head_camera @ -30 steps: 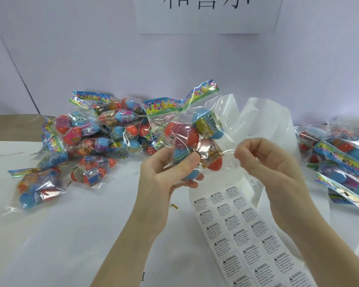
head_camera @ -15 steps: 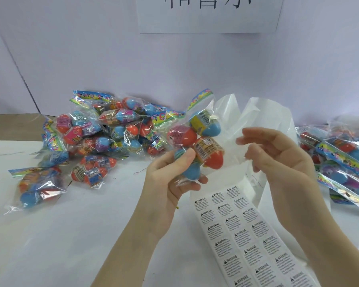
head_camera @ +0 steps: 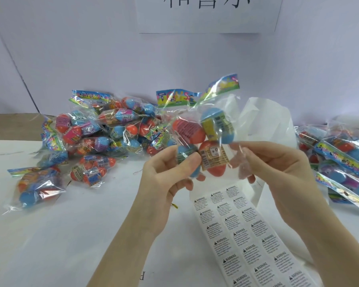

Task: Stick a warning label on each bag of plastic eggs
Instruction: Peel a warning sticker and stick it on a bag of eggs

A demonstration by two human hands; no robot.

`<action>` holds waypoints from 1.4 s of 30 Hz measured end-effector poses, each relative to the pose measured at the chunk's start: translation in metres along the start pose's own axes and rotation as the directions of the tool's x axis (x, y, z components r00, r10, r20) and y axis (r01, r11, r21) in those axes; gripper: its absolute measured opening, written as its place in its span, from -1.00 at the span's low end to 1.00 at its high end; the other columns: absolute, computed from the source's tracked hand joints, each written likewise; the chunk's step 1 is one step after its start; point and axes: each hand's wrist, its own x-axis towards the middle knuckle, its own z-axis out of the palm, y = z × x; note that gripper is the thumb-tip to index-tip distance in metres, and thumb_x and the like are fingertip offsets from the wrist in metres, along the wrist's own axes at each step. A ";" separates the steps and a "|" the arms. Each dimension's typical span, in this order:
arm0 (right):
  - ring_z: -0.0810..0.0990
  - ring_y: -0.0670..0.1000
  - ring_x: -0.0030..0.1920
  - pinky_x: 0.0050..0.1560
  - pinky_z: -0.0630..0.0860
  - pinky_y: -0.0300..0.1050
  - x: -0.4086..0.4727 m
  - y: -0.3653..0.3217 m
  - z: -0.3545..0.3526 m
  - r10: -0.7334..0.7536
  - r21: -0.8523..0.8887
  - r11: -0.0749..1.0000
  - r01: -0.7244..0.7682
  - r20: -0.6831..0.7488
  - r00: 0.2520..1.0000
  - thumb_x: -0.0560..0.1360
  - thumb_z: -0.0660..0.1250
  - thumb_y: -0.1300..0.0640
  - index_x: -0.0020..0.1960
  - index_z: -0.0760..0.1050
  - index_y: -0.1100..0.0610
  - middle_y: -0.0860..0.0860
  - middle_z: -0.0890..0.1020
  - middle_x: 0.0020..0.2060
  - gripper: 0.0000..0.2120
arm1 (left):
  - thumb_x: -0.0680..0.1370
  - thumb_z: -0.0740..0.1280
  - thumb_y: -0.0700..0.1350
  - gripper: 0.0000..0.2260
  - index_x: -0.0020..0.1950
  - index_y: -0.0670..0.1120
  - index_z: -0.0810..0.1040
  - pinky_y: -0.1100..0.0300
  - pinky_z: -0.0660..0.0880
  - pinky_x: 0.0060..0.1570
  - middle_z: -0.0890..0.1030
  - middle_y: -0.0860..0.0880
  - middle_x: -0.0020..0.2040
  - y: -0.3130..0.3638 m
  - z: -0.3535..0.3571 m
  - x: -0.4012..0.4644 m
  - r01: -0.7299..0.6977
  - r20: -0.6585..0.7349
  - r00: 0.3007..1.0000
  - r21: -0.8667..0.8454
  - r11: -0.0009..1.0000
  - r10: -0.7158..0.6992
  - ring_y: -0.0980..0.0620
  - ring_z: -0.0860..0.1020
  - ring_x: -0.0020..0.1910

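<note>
Both hands grip one egg bag [head_camera: 205,137] above the label sheet [head_camera: 247,241]: left hand [head_camera: 170,175] curled round bottom eggs, right hand [head_camera: 269,162] pinching the plastic edge.

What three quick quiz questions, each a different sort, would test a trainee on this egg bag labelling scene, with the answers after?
1. True or false: both hands grip the held bag of plastic eggs.
2. Multiple choice: the sheet of warning labels lies (A) on the white table below the hands, (B) on the left pile of bags, (C) on the wall.
3. Fill in: the bigger pile of egg bags sits to the person's ____.

Key: 1 true, the left hand and right hand both hold it; 2 A; 3 left.
</note>
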 end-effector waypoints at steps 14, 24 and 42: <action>0.52 -0.14 -0.43 -0.32 0.44 -0.37 -0.002 0.000 0.004 -0.140 -0.163 0.980 0.111 -0.179 0.974 0.18 0.54 0.03 -0.28 0.68 0.03 -0.06 0.67 -0.37 -0.85 | 0.33 0.36 -0.12 -0.81 -0.08 -0.04 0.63 0.31 0.51 -0.30 0.66 -0.01 -0.17 -0.008 -0.001 0.005 -0.021 -0.095 0.995 0.014 1.000 0.022 0.09 0.61 -0.24; 0.55 0.00 -0.21 -0.11 0.48 -0.22 -0.008 0.025 0.016 -0.768 -0.821 0.254 0.512 0.151 0.622 0.46 0.37 0.31 -0.18 0.64 0.33 0.09 0.65 -0.22 -0.90 | 0.47 0.38 -0.12 -0.80 0.08 -0.09 0.58 0.36 0.45 -0.24 0.58 0.00 -0.12 -0.018 0.016 0.001 0.092 -0.034 0.995 0.023 0.995 -0.091 0.15 0.54 -0.26; 0.61 -0.14 -0.14 -0.05 0.48 -0.29 -0.005 0.010 0.022 -0.142 -0.293 0.953 0.076 -0.208 0.968 0.44 0.38 0.01 -0.17 0.64 -0.19 -0.18 0.69 -0.23 -0.90 | 0.28 0.36 -0.17 -0.94 -0.30 -0.06 0.62 0.32 0.44 -0.43 0.61 -0.02 -0.35 0.000 0.013 -0.004 0.127 -0.041 0.990 -0.184 0.975 -0.137 0.10 0.50 -0.45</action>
